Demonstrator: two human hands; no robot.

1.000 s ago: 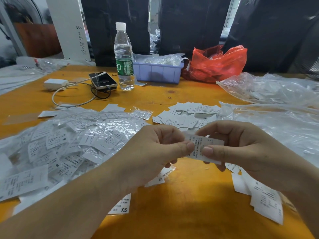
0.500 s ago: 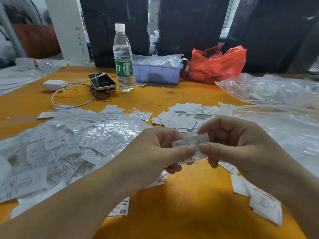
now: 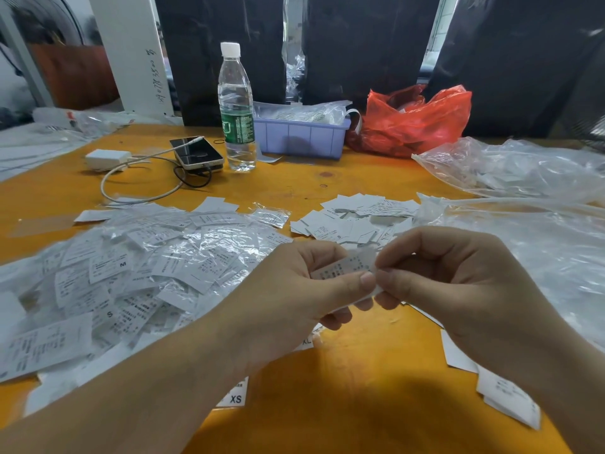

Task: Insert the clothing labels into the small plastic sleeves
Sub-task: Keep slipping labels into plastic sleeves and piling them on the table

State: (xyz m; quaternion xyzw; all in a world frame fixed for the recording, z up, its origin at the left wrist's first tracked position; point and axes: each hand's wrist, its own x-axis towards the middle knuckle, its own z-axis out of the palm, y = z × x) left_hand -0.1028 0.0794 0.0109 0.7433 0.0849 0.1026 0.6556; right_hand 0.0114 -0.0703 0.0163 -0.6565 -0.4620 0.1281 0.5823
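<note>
Both hands pinch 1 small label (image 3: 343,268) between them at the centre of the frame, just above the desk (image 3: 327,371): the left hand (image 3: 294,290) clamps its lower edge with thumb against curled fingers, and the right hand (image 3: 451,283) grips its right end the same way, thumbs nearly touching. Whether a clear sleeve already surrounds the label cannot be told; the paper looks glossy near the right thumb, no more.

Judging by this, the step in hand is sliding the label into a sleeve, or seating it fully. The next move likely calls for the left grip to hold firm while the right pushes the paper home, then dropping it on the bagged pile (image 3: 157,257) at left.

Loose labels (image 3: 357,221) lie just beyond the hands, more at lower right (image 3: 504,394). Crumpled clear plastic (image 3: 523,244) crowds the right side. Bare desk lies below the hands, giving room to work there; the bottle (image 3: 236,109) and phone (image 3: 196,154) stand well apart at the back.
</note>
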